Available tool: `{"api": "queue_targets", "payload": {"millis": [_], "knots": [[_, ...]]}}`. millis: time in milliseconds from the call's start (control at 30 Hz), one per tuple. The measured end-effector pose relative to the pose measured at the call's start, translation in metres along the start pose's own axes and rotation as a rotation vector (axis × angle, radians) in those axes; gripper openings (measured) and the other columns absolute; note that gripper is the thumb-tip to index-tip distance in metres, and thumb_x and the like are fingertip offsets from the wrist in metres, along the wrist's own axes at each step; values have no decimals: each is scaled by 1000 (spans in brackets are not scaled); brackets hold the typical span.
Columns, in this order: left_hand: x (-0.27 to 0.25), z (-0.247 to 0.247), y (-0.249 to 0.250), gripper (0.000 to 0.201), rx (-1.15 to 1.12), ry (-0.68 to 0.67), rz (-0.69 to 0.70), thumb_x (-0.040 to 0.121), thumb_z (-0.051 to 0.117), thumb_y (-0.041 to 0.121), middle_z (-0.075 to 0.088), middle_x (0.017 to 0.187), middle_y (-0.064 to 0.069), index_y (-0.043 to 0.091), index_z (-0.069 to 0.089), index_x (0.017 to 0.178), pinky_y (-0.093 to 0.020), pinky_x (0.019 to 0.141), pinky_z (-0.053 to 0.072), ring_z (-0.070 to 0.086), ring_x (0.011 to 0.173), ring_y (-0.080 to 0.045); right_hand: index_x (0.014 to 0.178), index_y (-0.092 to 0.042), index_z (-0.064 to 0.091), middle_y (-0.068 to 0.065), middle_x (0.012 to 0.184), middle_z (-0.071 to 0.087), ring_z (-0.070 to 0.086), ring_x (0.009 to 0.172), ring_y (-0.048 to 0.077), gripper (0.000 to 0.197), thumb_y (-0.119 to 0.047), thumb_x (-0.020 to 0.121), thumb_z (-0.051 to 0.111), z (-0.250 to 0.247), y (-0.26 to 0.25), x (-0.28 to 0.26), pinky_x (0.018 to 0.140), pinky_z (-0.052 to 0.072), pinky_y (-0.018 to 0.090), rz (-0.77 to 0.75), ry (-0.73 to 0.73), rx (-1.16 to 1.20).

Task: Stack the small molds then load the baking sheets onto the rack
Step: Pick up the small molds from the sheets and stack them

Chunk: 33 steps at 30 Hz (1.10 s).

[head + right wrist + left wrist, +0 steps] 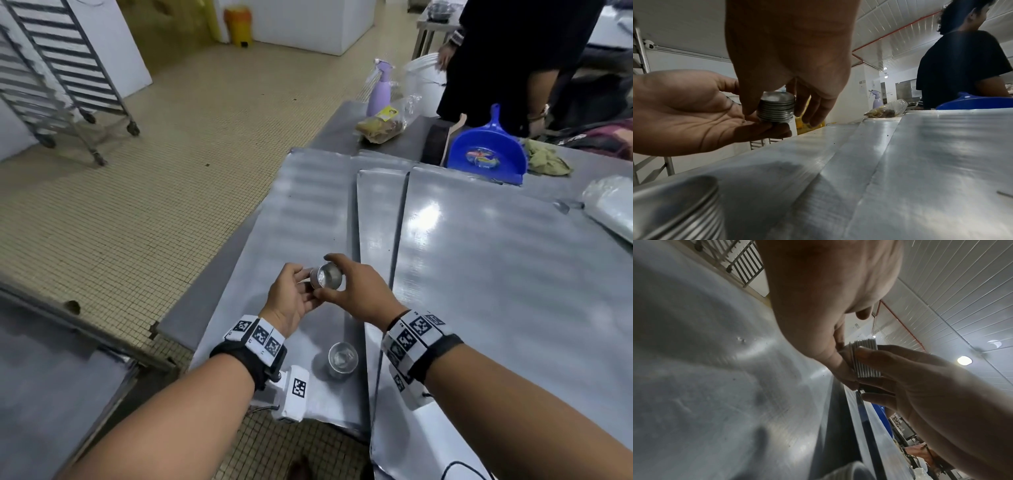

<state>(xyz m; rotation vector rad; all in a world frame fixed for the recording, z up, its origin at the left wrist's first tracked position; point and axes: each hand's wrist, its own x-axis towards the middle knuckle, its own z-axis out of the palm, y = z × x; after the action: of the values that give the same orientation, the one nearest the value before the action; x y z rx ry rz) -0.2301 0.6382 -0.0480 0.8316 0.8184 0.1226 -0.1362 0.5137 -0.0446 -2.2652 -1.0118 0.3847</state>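
A short stack of small ribbed metal molds (327, 278) (866, 359) (775, 108) is held above the left baking sheet (308, 205). My left hand (306, 282) cradles it from the left and below, thumb and fingers around its end. My right hand (329, 275) pinches its sides from above between thumb and fingers. A second stack of molds (342, 359) (684, 211) stands upright on the same sheet, nearer to me. Two more baking sheets (376, 222) (496, 274) overlap to the right. The wheeled rack (51, 68) stands far left on the floor.
Behind the sheets are a blue dustpan (486, 150), a purple spray bottle (379, 90), a bag of food (380, 126), a white bucket (423, 85) and a person in black (513, 51). A plastic bag (609, 209) lies at the right edge. Another metal table (51, 377) is at lower left.
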Motion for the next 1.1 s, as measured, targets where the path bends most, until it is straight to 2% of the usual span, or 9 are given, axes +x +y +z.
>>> {"api": "queue_targets", "payload": {"millis": [133,333,500,633,700,767,833,900,1100], "knots": [[-4,-4,-3,37,25,-105,-3,99,40,31,71,87,-17,7,58,121,-36,71,57,62,70,-24,132,-28,52,-4,113,70,65,99,19,65,-44,75,79,4,-2,-3,81,52,32,6,23,-44],[-10,-6,-2,29,143,-253,-26,97,42,38,66,94,-18,17,54,114,-41,73,56,65,74,-26,120,-24,58,-3,103,71,65,91,19,55,-44,74,81,-3,-4,-17,78,53,34,28,88,-11],[-19,-4,-4,26,223,-260,-13,100,39,32,69,101,-23,16,56,113,-40,75,55,69,82,-32,114,-26,60,-6,91,71,66,82,15,52,-42,70,82,-7,2,-37,72,52,29,116,164,72],[-22,-13,-13,17,648,-175,258,100,42,12,66,105,-15,16,58,103,-27,60,46,59,72,-21,105,-29,62,-8,86,70,65,80,14,43,-39,68,81,-17,18,-57,71,50,28,207,273,100],[-26,-25,-19,23,1121,-285,380,92,59,20,64,115,1,26,57,114,-28,74,50,60,85,-13,105,-29,62,-8,88,70,66,82,14,43,-40,68,81,-24,29,-69,74,53,30,257,301,113],[-31,-29,-27,56,1459,-450,395,82,71,37,56,128,11,33,48,133,-33,91,52,59,105,-11,105,-29,62,-9,89,70,65,83,14,43,-42,69,80,-31,37,-81,75,53,31,293,309,99],[-36,-22,-34,77,1570,-519,400,74,77,49,52,134,11,33,42,141,-37,96,52,56,115,-11,105,-29,62,-10,89,70,65,83,14,41,-41,70,80,-36,44,-93,75,52,31,318,317,87],[-36,-11,-40,79,1634,-550,411,72,78,54,53,135,9,32,44,139,-39,97,52,56,116,-10,107,-28,62,-9,89,70,64,83,15,42,-38,71,80,-41,48,-103,75,52,31,347,334,90],[-34,2,-49,43,1689,-566,310,79,73,39,67,118,4,30,61,119,-38,91,56,65,100,-14,104,-29,61,-7,89,71,66,84,17,38,-37,71,77,-35,61,-125,72,50,29,390,309,75]]}}
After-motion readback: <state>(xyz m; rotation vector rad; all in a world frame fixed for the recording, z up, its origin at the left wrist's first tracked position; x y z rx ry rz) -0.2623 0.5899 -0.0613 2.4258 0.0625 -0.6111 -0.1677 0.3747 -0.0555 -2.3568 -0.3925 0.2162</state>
